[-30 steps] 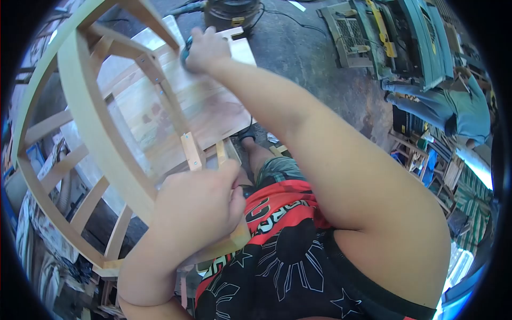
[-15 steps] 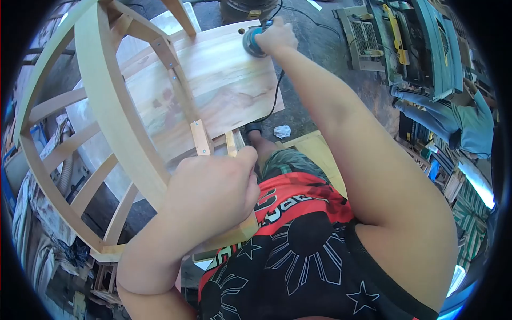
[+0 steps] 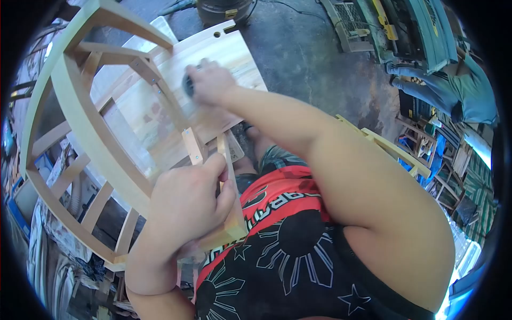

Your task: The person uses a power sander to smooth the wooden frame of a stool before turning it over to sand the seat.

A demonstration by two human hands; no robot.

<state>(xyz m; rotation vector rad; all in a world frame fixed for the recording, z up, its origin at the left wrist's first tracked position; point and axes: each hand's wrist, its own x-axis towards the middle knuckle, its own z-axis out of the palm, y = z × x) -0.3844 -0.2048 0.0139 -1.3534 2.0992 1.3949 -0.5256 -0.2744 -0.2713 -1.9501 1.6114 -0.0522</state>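
Observation:
A pale wooden chair frame (image 3: 80, 122) lies tipped in front of me, its flat seat board (image 3: 234, 58) facing up. My left hand (image 3: 186, 205) grips the near rail of the frame close to my chest. My right hand (image 3: 210, 82) is closed over a round power sander (image 3: 188, 85), pressing it onto the middle of the seat board beside a slanted brace. Most of the sander is hidden under my fingers.
A vacuum canister (image 3: 221, 9) stands on the concrete floor beyond the board. Woodworking machines (image 3: 405, 29) line the back right, where another person (image 3: 453, 90) in blue bends over. A second chair frame (image 3: 389, 149) and stacked wood parts sit at right.
My right hand slid the sander from the board's far right corner back toward the middle, near the brace. My left hand keeps its grip on the rail.

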